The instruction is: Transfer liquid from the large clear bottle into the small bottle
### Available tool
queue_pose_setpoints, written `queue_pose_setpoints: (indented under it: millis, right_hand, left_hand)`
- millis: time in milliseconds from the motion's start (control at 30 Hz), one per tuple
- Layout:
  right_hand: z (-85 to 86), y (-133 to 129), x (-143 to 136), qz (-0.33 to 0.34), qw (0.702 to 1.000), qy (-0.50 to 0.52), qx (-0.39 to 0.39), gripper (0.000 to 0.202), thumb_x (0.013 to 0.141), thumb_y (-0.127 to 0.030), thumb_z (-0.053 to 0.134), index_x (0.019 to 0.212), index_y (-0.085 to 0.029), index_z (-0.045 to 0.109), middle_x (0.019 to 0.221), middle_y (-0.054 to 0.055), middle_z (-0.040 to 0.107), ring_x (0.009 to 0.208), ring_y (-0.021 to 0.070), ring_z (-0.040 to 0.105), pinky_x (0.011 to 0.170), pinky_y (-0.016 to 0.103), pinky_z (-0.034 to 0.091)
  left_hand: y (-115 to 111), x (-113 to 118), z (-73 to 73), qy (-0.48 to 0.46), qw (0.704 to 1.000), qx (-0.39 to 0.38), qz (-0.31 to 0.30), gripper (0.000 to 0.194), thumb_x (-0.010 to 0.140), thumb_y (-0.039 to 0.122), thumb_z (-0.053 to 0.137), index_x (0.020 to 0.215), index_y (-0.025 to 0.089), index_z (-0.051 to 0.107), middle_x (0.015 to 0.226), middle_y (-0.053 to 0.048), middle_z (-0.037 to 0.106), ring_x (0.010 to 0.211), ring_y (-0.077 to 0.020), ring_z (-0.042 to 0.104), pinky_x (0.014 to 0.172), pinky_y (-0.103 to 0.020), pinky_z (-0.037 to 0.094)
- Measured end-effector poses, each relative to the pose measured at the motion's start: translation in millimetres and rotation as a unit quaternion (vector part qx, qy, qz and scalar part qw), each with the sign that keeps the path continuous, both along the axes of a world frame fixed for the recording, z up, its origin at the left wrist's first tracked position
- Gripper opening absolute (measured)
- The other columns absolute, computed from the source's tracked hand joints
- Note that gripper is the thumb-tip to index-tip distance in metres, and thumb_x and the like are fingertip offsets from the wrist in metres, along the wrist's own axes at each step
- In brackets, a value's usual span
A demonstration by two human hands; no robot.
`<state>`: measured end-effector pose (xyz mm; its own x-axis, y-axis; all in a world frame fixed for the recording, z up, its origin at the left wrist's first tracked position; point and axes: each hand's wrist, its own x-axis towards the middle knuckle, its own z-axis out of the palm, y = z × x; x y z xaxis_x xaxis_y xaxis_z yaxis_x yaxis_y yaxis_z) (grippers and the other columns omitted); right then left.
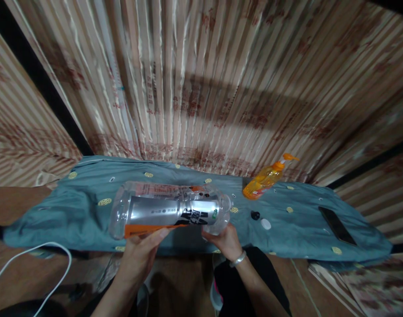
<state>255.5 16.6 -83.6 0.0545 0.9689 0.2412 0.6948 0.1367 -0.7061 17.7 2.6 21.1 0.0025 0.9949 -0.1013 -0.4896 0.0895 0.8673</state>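
Over the blue-green cloth (300,233), you hold a big clear bottle (175,210) on its side with both hands.

Its base points to your left and its neck to your right, with a silver and orange label along the body. Your left hand (143,244) is partly closed on the near edge, thumb along the orange strip, the other fingers mostly hidden. Your right hand (225,242), a bracelet (238,259) at its wrist, is curled around the shoulder near the neck; you cannot tell how tightly it grips. To the right of the bottle, a small black cap (255,215) lies just beside a white disc (265,224). Behind them stands an orange pump bottle (262,182), and a dark phone (336,225) lies farther right.
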Motion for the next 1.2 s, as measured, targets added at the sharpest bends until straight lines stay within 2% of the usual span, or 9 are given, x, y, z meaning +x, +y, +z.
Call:
queue_pose_setpoints:
  millis: [233, 400, 600, 800, 1000, 1200]
  right_hand:
    - [-0.2, -0.3, -0.1, -0.003, 1.0, 0.011, -0.001, 0.025, 0.066, -0.038, 0.076, 0.082, -0.019, 0.07, 0.081, 0.007, 0.077, 0.077, 0.0279, 0.073, 0.074, 0.038, 0.059]
    - [1.6, -0.4, -0.5, 0.002, 1.0, 0.004, -0.001, 0.024, 0.066, -0.036, 0.076, 0.083, -0.02, 0.071, 0.082, 0.007, 0.077, 0.08, 0.0287, 0.073, 0.074, 0.038, 0.059]
    - [-1.4, -0.3, 0.3, 0.002, 1.0, 0.021, -0.018, 0.024, 0.068, -0.037, 0.075, 0.084, -0.019, 0.071, 0.081, 0.007, 0.077, 0.079, 0.0289, 0.073, 0.073, 0.038, 0.059]
    - [1.7, -0.5, 0.1, 0.003, 1.0, 0.02, -0.022, 0.023, 0.067, -0.036, 0.076, 0.082, -0.019, 0.071, 0.079, 0.007, 0.076, 0.079, 0.0288, 0.073, 0.072, 0.038, 0.059]
    - [2.1, -0.6, 0.4, -0.003, 1.0, 0.028, -0.007, 0.027, 0.065, -0.038, 0.078, 0.082, -0.02, 0.07, 0.081, 0.007, 0.077, 0.081, 0.0287, 0.073, 0.073, 0.038, 0.059]
    - [1.3, -0.7, 0.2, -0.004, 1.0, 0.025, -0.011, 0.027, 0.066, -0.039, 0.077, 0.083, -0.02, 0.07, 0.08, 0.007, 0.077, 0.08, 0.0286, 0.073, 0.07, 0.036, 0.059]
  left_hand:
    - [-4.6, 2.9, 8.5, 0.007, 0.999, -0.038, 0.008, 0.023, 0.062, 0.033, 0.083, 0.075, 0.014, 0.08, 0.078, -0.011, 0.08, 0.085, -0.0302, 0.075, 0.101, -0.05, 0.048]
    - [-2.8, 3.8, 7.0, 0.011, 1.0, -0.01, 0.019, 0.02, 0.062, 0.031, 0.082, 0.072, 0.014, 0.079, 0.073, -0.01, 0.079, 0.092, -0.0311, 0.074, 0.102, -0.048, 0.048]
    - [-1.9, 2.6, 3.9, 0.02, 1.0, -0.016, 0.012, 0.021, 0.062, 0.032, 0.082, 0.074, 0.015, 0.079, 0.083, -0.009, 0.08, 0.09, -0.0294, 0.074, 0.098, -0.042, 0.051]
    - [0.2, 0.6, -0.3, 0.028, 1.0, -0.004, -0.004, 0.022, 0.062, 0.036, 0.083, 0.071, 0.016, 0.079, 0.077, -0.01, 0.08, 0.087, -0.0306, 0.074, 0.099, -0.046, 0.05]
    - [-1.5, 4.0, 5.2, -0.015, 1.0, -0.017, 0.009, 0.021, 0.06, 0.033, 0.086, 0.073, 0.018, 0.079, 0.076, -0.004, 0.08, 0.078, -0.0216, 0.075, 0.087, -0.03, 0.056]
    - [-0.4, 1.5, 0.5, 0.004, 1.0, -0.022, 0.021, 0.02, 0.058, 0.032, 0.086, 0.069, 0.017, 0.079, 0.073, -0.007, 0.079, 0.076, -0.024, 0.074, 0.092, -0.037, 0.055]
